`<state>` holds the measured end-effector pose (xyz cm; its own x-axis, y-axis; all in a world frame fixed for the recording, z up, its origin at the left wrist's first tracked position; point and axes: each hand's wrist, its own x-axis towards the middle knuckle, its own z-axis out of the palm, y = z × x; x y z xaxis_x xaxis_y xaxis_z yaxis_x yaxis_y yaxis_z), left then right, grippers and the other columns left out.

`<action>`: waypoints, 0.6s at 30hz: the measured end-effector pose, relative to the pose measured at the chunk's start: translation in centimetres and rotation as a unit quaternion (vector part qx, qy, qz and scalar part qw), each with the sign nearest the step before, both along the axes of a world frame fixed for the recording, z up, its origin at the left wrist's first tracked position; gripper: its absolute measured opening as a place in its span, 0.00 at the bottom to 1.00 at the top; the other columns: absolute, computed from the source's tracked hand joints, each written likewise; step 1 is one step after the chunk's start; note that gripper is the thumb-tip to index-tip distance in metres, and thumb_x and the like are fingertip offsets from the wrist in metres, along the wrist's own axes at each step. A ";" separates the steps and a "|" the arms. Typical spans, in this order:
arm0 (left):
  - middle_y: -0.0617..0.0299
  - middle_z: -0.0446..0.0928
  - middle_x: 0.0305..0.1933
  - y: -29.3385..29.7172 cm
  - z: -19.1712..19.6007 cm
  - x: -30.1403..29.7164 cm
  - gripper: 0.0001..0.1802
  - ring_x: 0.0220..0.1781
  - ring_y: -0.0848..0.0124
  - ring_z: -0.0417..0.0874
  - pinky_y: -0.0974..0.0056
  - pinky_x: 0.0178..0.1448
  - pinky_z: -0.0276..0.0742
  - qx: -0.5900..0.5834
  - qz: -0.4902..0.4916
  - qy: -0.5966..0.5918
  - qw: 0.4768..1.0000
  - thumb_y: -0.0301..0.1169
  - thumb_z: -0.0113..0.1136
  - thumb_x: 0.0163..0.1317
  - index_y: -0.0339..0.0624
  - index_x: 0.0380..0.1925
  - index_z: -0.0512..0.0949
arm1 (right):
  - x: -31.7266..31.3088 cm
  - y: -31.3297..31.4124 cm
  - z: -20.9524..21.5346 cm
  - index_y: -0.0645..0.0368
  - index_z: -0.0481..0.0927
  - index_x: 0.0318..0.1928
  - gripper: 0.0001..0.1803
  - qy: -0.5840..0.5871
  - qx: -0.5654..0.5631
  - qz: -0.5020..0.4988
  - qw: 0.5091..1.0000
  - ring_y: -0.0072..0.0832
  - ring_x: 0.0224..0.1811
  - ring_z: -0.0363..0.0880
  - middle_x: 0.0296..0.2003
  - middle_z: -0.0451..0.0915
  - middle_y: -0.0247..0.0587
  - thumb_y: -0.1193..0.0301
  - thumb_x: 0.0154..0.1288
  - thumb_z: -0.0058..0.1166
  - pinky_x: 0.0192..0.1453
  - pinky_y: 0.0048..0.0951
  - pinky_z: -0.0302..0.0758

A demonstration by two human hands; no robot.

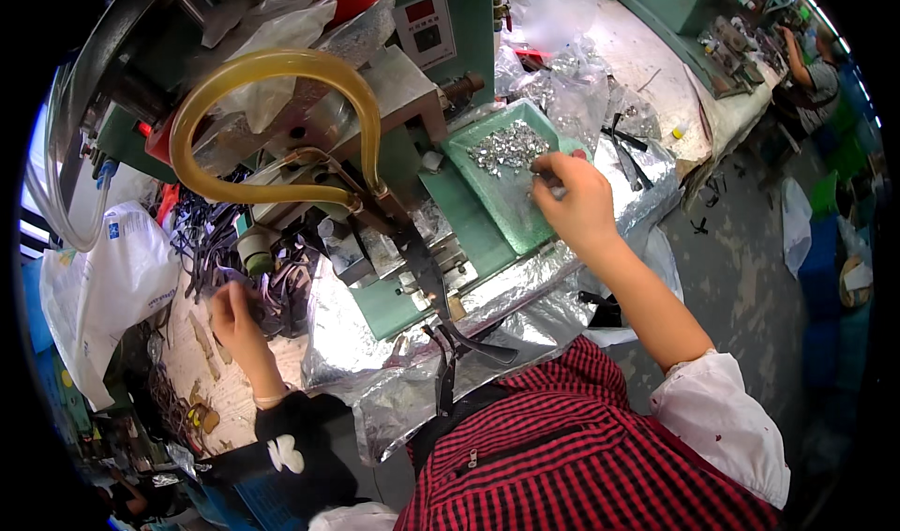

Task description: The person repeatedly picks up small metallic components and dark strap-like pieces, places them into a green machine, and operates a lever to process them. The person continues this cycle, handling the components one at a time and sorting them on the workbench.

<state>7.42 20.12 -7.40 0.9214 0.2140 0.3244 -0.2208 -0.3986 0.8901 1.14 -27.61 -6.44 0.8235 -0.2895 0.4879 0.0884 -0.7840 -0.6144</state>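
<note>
My right hand [574, 196] reaches over a green tray [497, 198] that holds a heap of small shiny metal pieces [509, 146]; its fingers pinch together at the edge of the heap, and whether they hold a piece cannot be made out. My left hand [232, 314] is at the left, fingers curled into a bundle of dark straps [272, 292] beside the green machine [412, 250]. A black strap [448, 353] hangs down from the front of the machine toward my chest.
A thick yellow hose [281, 67] loops over the machine. Silver foil [394, 381] covers the bench front. A white plastic bag [112, 287] hangs at the left. Clear bags [562, 81] lie behind the tray. Another person [814, 67] works at a far bench.
</note>
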 end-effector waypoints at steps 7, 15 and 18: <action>0.62 0.82 0.41 -5.8 4.5 -5.2 0.17 0.32 0.81 0.77 0.75 0.34 0.69 -0.142 0.023 0.029 0.989 0.41 0.48 0.79 0.40 0.48 0.80 | -0.1 1.3 0.3 0.58 0.86 0.43 0.09 0.000 0.150 0.051 0.987 0.34 0.37 0.85 0.37 0.87 0.43 0.77 0.62 0.60 0.44 0.31 0.79; 0.51 0.82 0.39 -14.4 13.4 -6.9 0.11 0.40 0.66 0.83 0.65 0.50 0.79 -0.021 -0.149 -0.271 0.951 0.31 0.52 0.76 0.32 0.39 0.76 | 1.6 9.0 6.3 0.64 0.84 0.41 0.08 -0.113 0.169 0.189 0.961 0.29 0.40 0.84 0.36 0.84 0.43 0.78 0.59 0.62 0.47 0.29 0.78; 0.53 0.82 0.34 -15.9 13.9 -4.5 0.10 0.37 0.67 0.83 0.66 0.48 0.78 -0.011 -0.119 -0.290 0.949 0.29 0.58 0.72 0.30 0.35 0.77 | 1.1 12.4 6.7 0.65 0.78 0.52 0.20 -0.068 0.365 0.234 0.899 0.29 0.44 0.84 0.41 0.83 0.45 0.79 0.58 0.64 0.52 0.28 0.78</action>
